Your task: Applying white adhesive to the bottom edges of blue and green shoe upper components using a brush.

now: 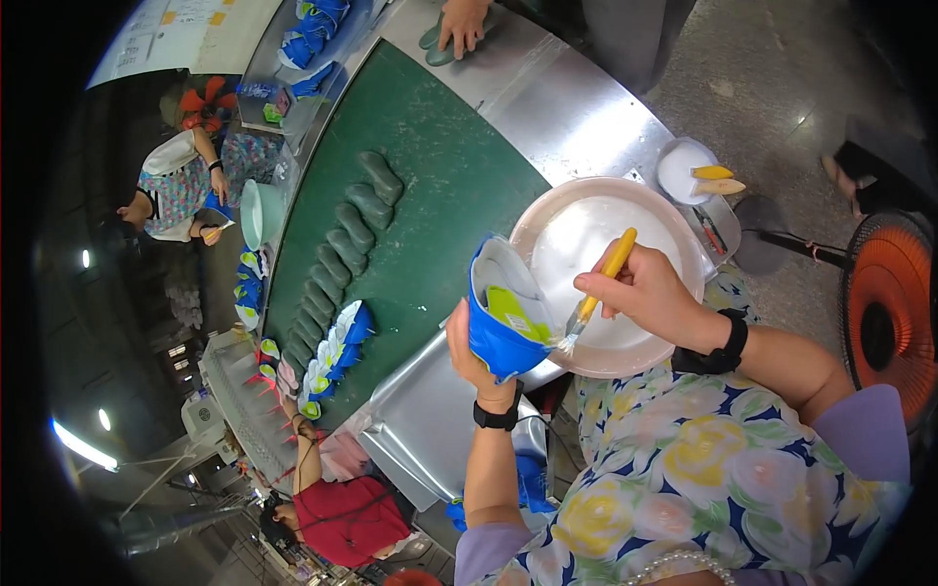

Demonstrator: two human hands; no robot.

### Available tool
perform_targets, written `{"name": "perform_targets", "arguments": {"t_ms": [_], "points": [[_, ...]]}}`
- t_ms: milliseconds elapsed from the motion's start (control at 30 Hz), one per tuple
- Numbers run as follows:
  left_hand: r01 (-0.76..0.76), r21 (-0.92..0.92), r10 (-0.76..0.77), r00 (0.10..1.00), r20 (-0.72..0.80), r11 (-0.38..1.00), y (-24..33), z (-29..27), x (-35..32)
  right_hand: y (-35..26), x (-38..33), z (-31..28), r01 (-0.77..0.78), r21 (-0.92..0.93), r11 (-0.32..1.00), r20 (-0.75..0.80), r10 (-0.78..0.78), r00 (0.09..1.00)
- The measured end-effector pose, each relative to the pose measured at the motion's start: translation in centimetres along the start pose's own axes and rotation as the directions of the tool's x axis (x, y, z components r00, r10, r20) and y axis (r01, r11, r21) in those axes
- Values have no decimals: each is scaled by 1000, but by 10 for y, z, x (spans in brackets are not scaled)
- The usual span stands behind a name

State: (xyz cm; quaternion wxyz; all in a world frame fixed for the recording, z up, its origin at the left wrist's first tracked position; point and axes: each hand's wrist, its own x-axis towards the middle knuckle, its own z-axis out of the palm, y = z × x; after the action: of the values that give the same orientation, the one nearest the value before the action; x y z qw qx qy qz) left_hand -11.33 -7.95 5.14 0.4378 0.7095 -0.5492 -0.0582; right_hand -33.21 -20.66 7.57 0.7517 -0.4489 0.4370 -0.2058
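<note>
My left hand [471, 354] is closed round the side of a blue shoe upper [508, 357], tilted so its pale lining and lime-green inner piece face up. In my right hand [657, 295] is a paintbrush [618, 258] with a yellow handle, gripped between thumb and fingers. Its white-coated bristles point down and meet or nearly meet the near right edge of the upper; exact contact I cannot tell. Beneath both hands is a wide pale-pink basin [528, 217] with milky white residue or liquid inside.
A curved green conveyor belt [440, 166] carries a row of dark shoe lasts [337, 249] and several blue-white uppers [337, 354]. A white tub [684, 168] with yellow-handled tools stands at right, near an orange fan [884, 322]. Co-workers sit along the line; one's hand [461, 24] touches dark-green pieces.
</note>
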Motion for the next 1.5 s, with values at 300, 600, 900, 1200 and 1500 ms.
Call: {"name": "perform_targets", "arguments": {"t_ms": [300,600,900,1200,1500], "points": [[953,-298,-475,289,831,58,-10,-1,-24,-10,21,-11,722,-123,681,370,-643,670],[924,-382,-481,335,810,1,11,-10,-10,-10,46,-15,767,-322,555,501,-588,635],[837,-533,-468,424,775,-125,4,3,-1,-33,46,-10,781,-295,551,408,-666,624],[646,-738,-790,548,274,193,-62,-36,-13,-32,31,-21,525,-495,693,202,-496,845],[506,-789,-830,558,-7,347,-308,-138,5,13,31,-14,190,-449,873,61,-182,981]]}}
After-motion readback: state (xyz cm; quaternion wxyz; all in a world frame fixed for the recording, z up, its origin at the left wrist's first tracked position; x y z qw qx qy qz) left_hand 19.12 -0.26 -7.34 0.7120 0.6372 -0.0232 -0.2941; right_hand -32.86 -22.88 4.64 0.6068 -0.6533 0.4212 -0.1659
